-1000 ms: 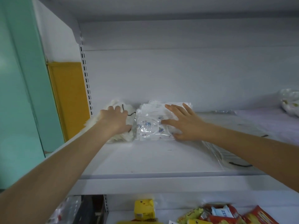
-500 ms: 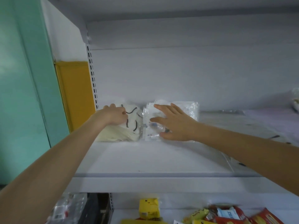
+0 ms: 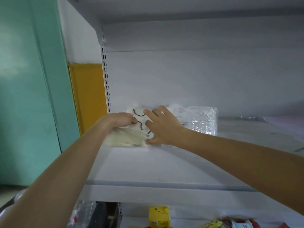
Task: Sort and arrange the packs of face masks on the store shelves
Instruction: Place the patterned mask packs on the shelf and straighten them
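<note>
head view: squaring the white pack, risks and tally

position. the white mask pack (image 3: 126, 139) lies at the back left of the upper shelf (image 3: 148, 167), near the slotted upright (image 3: 107, 89). the clear mask pack (image 3: 199, 120) sits just to its right, against the back panel (image 3: 197, 76). the right hand hides whether the two packs touch.

grip. left hand (image 3: 120, 120): fingers curled over the white pack's upper left edge, grasping it. right hand (image 3: 164, 129): grip released, fingers straight and spread, laid flat against the pack's right side.

risks (judgement).
- the white pack looks soft. an uneven push from the two sides could buckle or skew it rather than square it.
- the right forearm passes in front of the clear pack. drawing the arm away could drag that pack forward, out of line.
- black ear loops (image 3: 139, 115) show near the top. if any lie loose outside the film (cannot tell), a finger could snag one.

count.
- hands: 2.
- mask packs on this shelf: 2 (1 white, 1 clear). layers inside each: cannot tell.
- below the shelf: 1 yellow packet (image 3: 158, 216). coloured packets (image 3: 238, 225) at lower right are too blurred to count.
</note>
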A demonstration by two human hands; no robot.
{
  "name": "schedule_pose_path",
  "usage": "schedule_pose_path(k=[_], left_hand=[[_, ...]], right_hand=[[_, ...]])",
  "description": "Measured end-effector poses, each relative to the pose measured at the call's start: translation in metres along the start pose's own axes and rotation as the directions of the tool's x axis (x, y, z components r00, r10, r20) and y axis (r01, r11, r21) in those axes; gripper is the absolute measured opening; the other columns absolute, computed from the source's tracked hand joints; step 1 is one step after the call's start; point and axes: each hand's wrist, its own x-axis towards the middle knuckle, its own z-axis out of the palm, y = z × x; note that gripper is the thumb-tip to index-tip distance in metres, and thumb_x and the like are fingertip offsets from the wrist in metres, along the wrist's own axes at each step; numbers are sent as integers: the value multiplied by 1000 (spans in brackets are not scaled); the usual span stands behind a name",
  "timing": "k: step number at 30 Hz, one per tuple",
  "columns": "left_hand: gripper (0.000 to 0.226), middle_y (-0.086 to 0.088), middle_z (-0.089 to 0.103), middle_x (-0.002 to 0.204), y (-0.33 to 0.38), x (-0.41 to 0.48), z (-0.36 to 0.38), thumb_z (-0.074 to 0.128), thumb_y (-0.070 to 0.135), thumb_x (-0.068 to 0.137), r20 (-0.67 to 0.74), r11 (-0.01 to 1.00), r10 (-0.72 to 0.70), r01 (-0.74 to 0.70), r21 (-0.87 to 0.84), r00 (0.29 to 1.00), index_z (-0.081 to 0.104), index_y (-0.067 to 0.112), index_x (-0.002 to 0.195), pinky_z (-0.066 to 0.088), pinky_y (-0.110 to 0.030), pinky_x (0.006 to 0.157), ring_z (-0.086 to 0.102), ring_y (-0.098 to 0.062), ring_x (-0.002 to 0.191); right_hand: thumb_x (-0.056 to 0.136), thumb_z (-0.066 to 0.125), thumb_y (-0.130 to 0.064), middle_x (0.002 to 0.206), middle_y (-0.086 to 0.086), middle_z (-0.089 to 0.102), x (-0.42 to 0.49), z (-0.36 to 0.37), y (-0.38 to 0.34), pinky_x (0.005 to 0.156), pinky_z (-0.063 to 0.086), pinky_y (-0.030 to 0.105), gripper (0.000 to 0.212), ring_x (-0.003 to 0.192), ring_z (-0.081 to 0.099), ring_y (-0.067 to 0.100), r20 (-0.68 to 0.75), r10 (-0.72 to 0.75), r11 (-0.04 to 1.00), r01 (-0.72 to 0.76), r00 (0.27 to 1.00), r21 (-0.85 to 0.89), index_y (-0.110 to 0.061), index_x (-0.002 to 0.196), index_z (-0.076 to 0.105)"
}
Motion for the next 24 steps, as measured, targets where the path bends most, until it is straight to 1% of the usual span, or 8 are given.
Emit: schedule_pose_path(k=[3, 6, 9, 14, 17, 19, 21, 24], left_hand=[[19, 4, 41, 113, -13, 6, -1, 35, 33, 101, -11, 998, 10, -10, -58, 1000, 46, 20, 109, 26, -27, 88, 37, -15, 102], [35, -3, 62, 118, -35, 11, -6, 40, 41, 96, -3, 985, -7, 6, -174, 1000, 61, 17, 111, 41, -40, 100, 58, -24, 106], [36, 1, 62, 119, -48, 12, -6, 45, 51, 90, 7, 973, -25, 26, -227, 1000, 61, 23, 106, 42, -41, 100, 60, -22, 106], [25, 1, 42, 134, -40, 11, -2, 38, 40, 99, -44, 990, 1, -7, -141, 999, 46, 24, 116, 25, -27, 89, 38, -19, 120], [49, 4, 26, 154, -47, 14, 1, 40, 46, 96, -66, 992, -8, -1, -128, 998, 38, 25, 141, 20, -33, 108, 24, -18, 140], [57, 7, 21, 156, -51, 14, 2, 41, 49, 95, -78, 989, -22, 10, -146, 997, 29, 28, 147, 16, -35, 112, 18, -18, 143], [57, 7, 21, 156, -53, 14, 3, 40, 48, 96, -72, 986, -5, -7, -166, 997, 27, 27, 147, 16, -34, 112, 18, -18, 143], [49, 6, 31, 150, -53, 13, 2, 41, 44, 97, -80, 982, 5, -20, -188, 997, 36, 26, 142, 21, -32, 106, 27, -17, 138]], right_hand=[[50, 61, -82, 94, -1, 65, 11, -7, -5, 70, 45, 25, 62, 68, 58, 17, -38, 32, 999, -31, 999, 25, -22, 64, 69], [79, 47, -71, 129, 5, 46, 22, -16, -6, 84, 36, 31, 65, 100, 54, 22, 28, 59, 998, -59, 998, 3, -16, 110, 61], [82, 51, -64, 126, 4, 43, 25, -21, -7, 77, 36, 32, 62, 103, 54, 24, 165, 120, 964, -155, 979, 215, -17, 122, 48], [86, 61, -26, 135, 4, 45, 21, -29, 4, 92, 44, 31, 67, 116, 51, 23, 520, 112, 586, -479, 847, 654, -21, 144, 28], [94, 41, -16, 117, 5, 51, 28, -32, 7, 82, 53, 31, 48, 89, 62, 25, 623, 171, 332, -640, 763, 693, -18, 141, 33], [97, 29, -21, 119, 11, 48, 33, -31, 4, 88, 53, 36, 41, 90, 62, 28, 695, 206, 276, -722, 689, 634, -11, 136, 37], [100, 22, -35, 140, 16, 38, 38, -29, 0, 95, 50, 39, 50, 104, 61, 34, 757, 196, 269, -776, 624, 570, -10, 143, 28], [98, 21, -54, 157, 7, 13, 46, -24, -9, 106, 34, 41, 64, 135, 35, 33, 792, 169, 144, -810, 587, 569, -18, 150, 11]])
